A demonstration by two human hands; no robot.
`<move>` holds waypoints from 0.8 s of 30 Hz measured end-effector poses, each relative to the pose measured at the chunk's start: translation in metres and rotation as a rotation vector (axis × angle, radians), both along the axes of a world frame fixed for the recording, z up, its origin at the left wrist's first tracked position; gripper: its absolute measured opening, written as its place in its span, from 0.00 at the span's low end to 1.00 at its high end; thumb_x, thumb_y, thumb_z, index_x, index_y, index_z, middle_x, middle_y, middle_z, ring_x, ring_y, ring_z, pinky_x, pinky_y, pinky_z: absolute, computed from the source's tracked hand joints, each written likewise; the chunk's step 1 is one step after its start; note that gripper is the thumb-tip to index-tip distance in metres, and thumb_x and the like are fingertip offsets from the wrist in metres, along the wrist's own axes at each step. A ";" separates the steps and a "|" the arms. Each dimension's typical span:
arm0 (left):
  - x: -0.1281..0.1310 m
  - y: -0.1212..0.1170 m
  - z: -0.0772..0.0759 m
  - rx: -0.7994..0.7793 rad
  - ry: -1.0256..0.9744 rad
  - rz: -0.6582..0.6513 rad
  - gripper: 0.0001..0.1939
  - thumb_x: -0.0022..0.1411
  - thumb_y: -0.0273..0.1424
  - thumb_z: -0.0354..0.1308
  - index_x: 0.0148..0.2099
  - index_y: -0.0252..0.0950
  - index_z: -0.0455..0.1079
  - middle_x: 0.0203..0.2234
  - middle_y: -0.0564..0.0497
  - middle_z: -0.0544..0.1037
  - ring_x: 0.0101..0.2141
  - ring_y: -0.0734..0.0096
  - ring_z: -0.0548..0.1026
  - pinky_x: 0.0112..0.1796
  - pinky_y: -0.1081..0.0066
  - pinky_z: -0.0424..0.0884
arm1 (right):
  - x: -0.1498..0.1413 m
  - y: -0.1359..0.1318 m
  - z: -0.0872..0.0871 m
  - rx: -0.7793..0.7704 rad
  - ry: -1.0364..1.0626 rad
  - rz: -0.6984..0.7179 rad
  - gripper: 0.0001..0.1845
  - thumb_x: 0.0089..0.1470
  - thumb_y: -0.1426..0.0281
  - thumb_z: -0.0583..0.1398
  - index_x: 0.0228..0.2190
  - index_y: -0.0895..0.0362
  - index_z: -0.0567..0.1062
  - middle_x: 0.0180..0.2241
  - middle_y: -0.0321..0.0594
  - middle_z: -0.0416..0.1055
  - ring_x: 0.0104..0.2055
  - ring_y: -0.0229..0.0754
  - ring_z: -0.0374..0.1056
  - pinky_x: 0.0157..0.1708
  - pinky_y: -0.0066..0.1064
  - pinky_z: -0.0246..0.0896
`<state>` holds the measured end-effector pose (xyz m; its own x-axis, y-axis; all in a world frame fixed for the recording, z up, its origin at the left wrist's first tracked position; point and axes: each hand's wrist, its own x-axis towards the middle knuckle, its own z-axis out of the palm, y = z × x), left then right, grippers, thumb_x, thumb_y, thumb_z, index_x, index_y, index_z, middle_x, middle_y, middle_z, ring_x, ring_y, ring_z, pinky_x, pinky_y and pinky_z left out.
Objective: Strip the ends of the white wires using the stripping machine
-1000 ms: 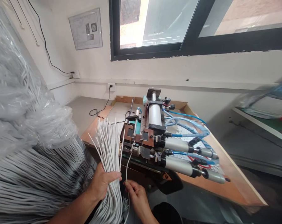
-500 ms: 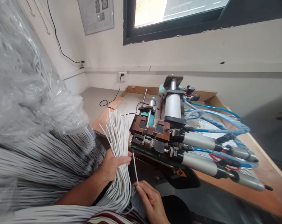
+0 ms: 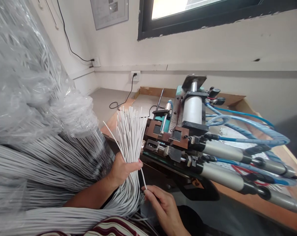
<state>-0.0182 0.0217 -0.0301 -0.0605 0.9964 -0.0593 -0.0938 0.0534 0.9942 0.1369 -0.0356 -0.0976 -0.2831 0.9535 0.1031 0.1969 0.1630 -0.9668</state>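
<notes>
A thick bundle of white cables (image 3: 130, 137) fans out upward from my left hand (image 3: 122, 168), whose fingers and thumb are wrapped round it. My right hand (image 3: 163, 203) pinches one single white cable (image 3: 143, 178) between thumb and fingertips, low and to the right of the bundle. The upper end of that cable meets the fingertips of my left hand, so its tip is hidden. Just beyond both hands sits a pneumatic machine with brown clamping blocks (image 3: 155, 129) and grey cylinders (image 3: 222, 170); neither hand touches it.
Long grey cables (image 3: 40, 160) fill the left side beneath clear plastic wrapping (image 3: 40, 82). Blue air hoses (image 3: 256, 127) curl over the right of the wooden bench (image 3: 256, 200). A black power cord (image 3: 132, 87) runs from a wall socket (image 3: 136, 76) behind the machine.
The single cable's upper end, bare beside the bundle before, now reaches my left fingertips. My right hand still pinches it. The whole view has shifted slightly.
</notes>
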 end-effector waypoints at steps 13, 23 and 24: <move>-0.017 0.018 0.000 0.096 0.151 0.346 0.07 0.38 0.28 0.64 0.24 0.34 0.69 0.17 0.56 0.71 0.21 0.72 0.68 0.26 0.73 0.64 | 0.001 -0.005 0.026 -0.126 0.141 0.040 0.19 0.50 0.62 0.55 0.15 0.57 0.72 0.17 0.37 0.65 0.20 0.37 0.58 0.22 0.28 0.51; -0.003 0.005 -0.007 0.035 0.047 0.017 0.04 0.44 0.28 0.62 0.23 0.33 0.70 0.16 0.54 0.71 0.21 0.72 0.68 0.25 0.73 0.63 | -0.015 0.046 0.040 -0.428 0.771 -0.375 0.15 0.42 0.60 0.62 0.25 0.60 0.75 0.16 0.33 0.61 0.15 0.29 0.46 0.15 0.23 0.37; -0.003 0.004 -0.007 0.030 0.041 0.013 0.04 0.44 0.28 0.62 0.23 0.32 0.70 0.16 0.54 0.71 0.21 0.72 0.68 0.25 0.73 0.63 | -0.016 0.048 0.040 -0.446 0.797 -0.362 0.14 0.42 0.60 0.63 0.25 0.60 0.75 0.16 0.32 0.61 0.15 0.28 0.46 0.15 0.23 0.36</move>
<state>-0.0212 0.0261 -0.0370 -0.0757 0.9968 -0.0263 -0.0540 0.0223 0.9983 0.1211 0.0126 -0.0577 0.0304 0.9667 -0.2540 -0.5737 -0.1912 -0.7964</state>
